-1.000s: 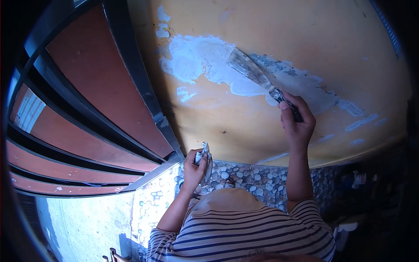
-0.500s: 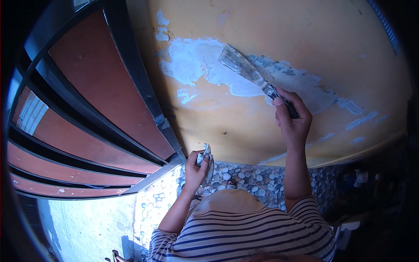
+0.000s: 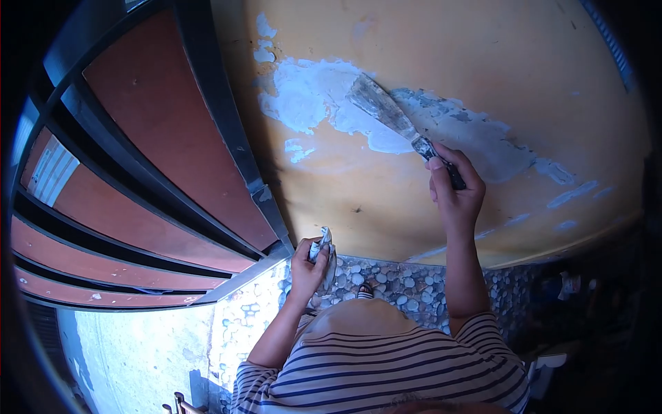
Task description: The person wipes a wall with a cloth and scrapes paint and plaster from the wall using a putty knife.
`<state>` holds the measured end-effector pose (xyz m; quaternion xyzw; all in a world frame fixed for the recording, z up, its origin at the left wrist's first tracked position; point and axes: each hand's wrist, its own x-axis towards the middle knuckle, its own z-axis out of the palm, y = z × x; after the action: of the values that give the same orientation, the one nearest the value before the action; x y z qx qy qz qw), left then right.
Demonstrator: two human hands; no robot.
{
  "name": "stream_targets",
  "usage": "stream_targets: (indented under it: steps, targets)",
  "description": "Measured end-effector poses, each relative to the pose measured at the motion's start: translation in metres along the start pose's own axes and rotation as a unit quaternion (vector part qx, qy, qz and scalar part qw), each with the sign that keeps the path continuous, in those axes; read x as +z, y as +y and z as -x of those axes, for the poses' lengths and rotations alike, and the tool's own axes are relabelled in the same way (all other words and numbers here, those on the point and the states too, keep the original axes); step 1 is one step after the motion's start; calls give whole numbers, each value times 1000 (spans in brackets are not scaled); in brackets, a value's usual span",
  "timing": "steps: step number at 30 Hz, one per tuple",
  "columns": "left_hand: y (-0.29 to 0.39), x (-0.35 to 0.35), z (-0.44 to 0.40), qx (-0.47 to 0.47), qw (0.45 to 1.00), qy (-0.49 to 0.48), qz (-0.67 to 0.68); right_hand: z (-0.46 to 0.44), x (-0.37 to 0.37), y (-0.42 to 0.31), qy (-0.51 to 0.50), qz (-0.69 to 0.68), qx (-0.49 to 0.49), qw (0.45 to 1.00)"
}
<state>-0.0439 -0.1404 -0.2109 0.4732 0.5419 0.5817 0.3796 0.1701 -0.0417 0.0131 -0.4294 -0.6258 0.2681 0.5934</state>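
My right hand [image 3: 456, 181] is closed round the black handle of a putty knife [image 3: 387, 110]. Its wide, smeared blade lies over a whitish filler patch [image 3: 300, 93] on the yellow-orange wall [image 3: 414, 200], tip pointing up and left. Grey, rough spots show in the patch right of the blade. Lower down, my left hand [image 3: 308, 270] is closed on a crumpled, whitish-grey plastic bag [image 3: 325, 248], held in front of the wall's bottom edge. What the bag contains, if anything, is hidden.
On the left stands a dark metal gate frame [image 3: 221, 124] with reddish-brown panels [image 3: 155, 103]. Pebbled flooring [image 3: 407, 283] lies below the wall, with sunlit concrete [image 3: 138, 352] at lower left. Dim, indistinct objects fill the lower right.
My right hand and the putty knife's handle have shifted slightly left, while the blade stays over the same part of the patch. My left hand keeps its hold on the bag.
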Motion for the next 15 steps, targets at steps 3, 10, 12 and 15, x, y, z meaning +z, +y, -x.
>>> stream_targets:
  steps: [3,10,12,15]
  targets:
    - [2,-2,-1,26,999,-2,-48,0,10,2,-9,-11,-19,1000]
    - [-5,-8,0,-2,1000,11,-29,2,7,3,15,0,0,1000]
    - [-5,-8,-2,-8,1000,3,-29,-1,17,4,-5,-10,-30,999]
    - [-4,-5,-5,7,999,12,-31,2,9,3,-2,-11,-26,1000]
